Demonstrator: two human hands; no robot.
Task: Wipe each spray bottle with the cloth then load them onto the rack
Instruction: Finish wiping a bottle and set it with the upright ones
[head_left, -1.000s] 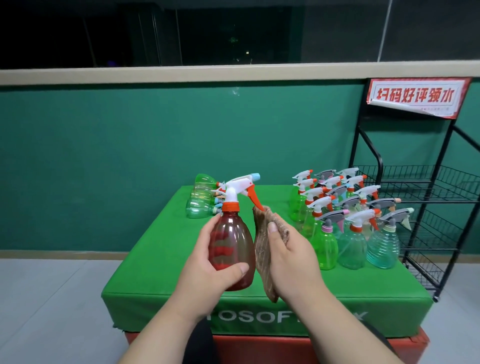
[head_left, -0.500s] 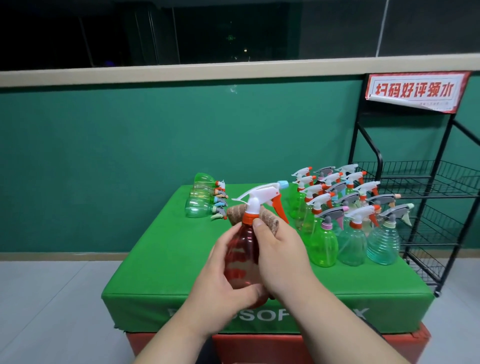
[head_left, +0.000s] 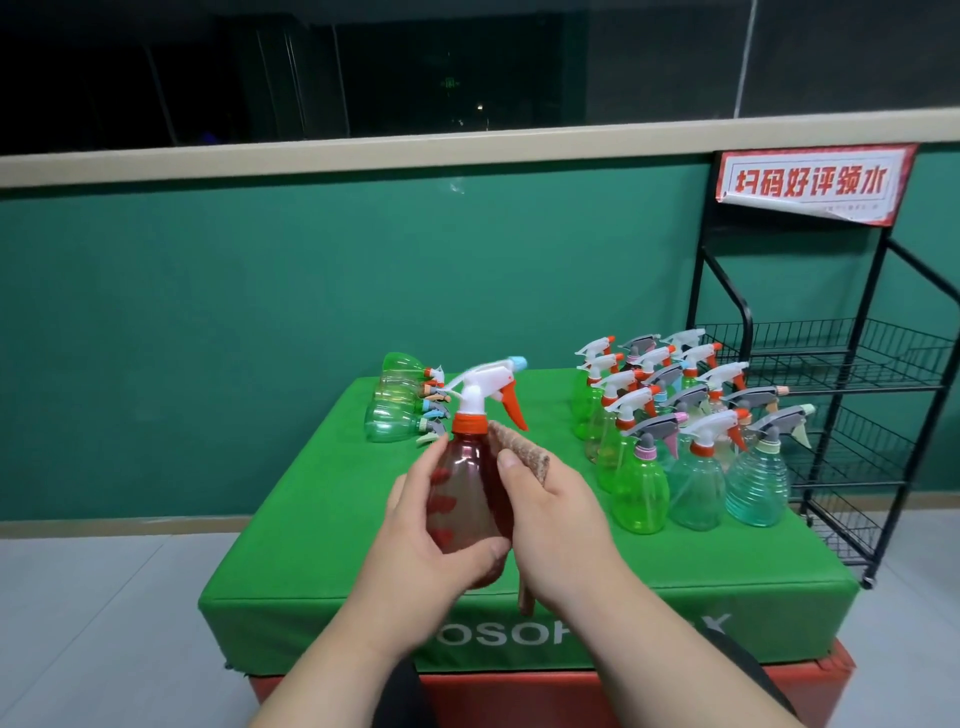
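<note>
The bottle (head_left: 467, 493) is upright over the near part of the pad (head_left: 322, 519), between the left hand (head_left: 415, 551), which grips it from the left, and the right hand (head_left: 558, 530), which holds the cloth (head_left: 519, 451) against its right side. Behind them on the pad, the lying bottles (head_left: 395, 410) are in a row at the far left, and the standing bottles (head_left: 675, 441) are grouped in rows at the right. The rack (head_left: 831, 358) stands on the floor just right of the pad, near the wall, with a sign (head_left: 810, 183) at its top.
</note>
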